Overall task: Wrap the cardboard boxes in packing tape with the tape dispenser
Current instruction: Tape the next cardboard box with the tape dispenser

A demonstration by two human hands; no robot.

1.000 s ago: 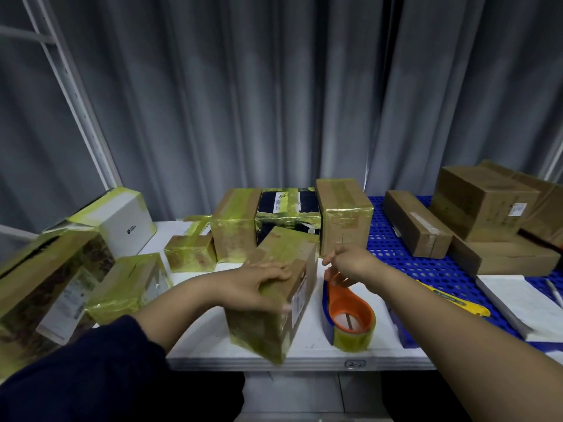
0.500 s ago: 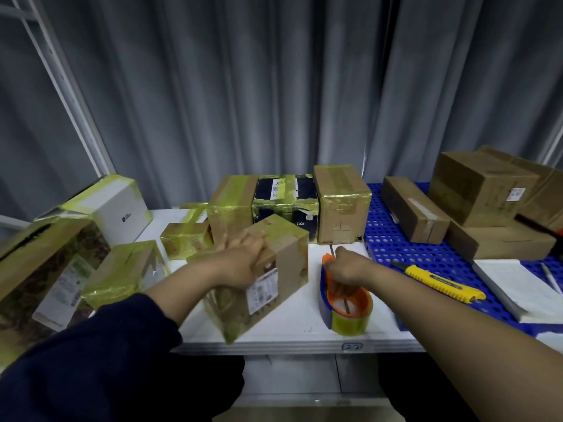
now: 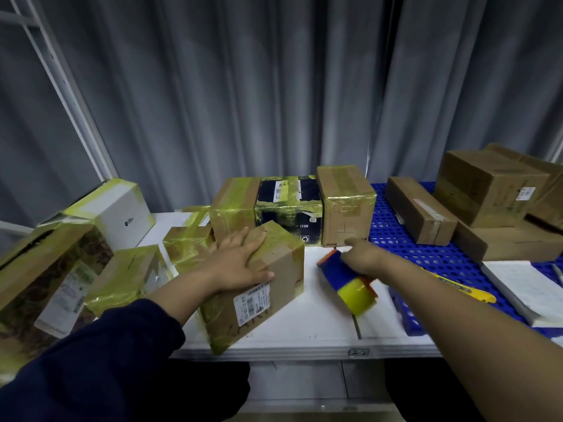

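Note:
A cardboard box (image 3: 268,293) partly wrapped in yellow tape lies near the front edge of the white table (image 3: 320,327), a barcode label on its near face. My left hand (image 3: 240,263) rests on top of it, fingers spread over the far edge and thumb on the front face. To its right, my right hand (image 3: 362,255) grips the orange and blue tape dispenser (image 3: 344,277), lifted and tilted, with its yellow tape roll (image 3: 358,295) pointing toward me. The image there is blurred.
Several taped boxes (image 3: 289,205) line the back and left of the table, with a large one (image 3: 45,278) at far left. On the blue perforated surface (image 3: 432,254) at right sit plain cardboard boxes (image 3: 490,190), a yellow utility knife (image 3: 466,289) and a white pad (image 3: 524,287).
My left hand turned the box and set it flat with the label facing me. My right hand lifted the tape dispenser off the table and tilted it.

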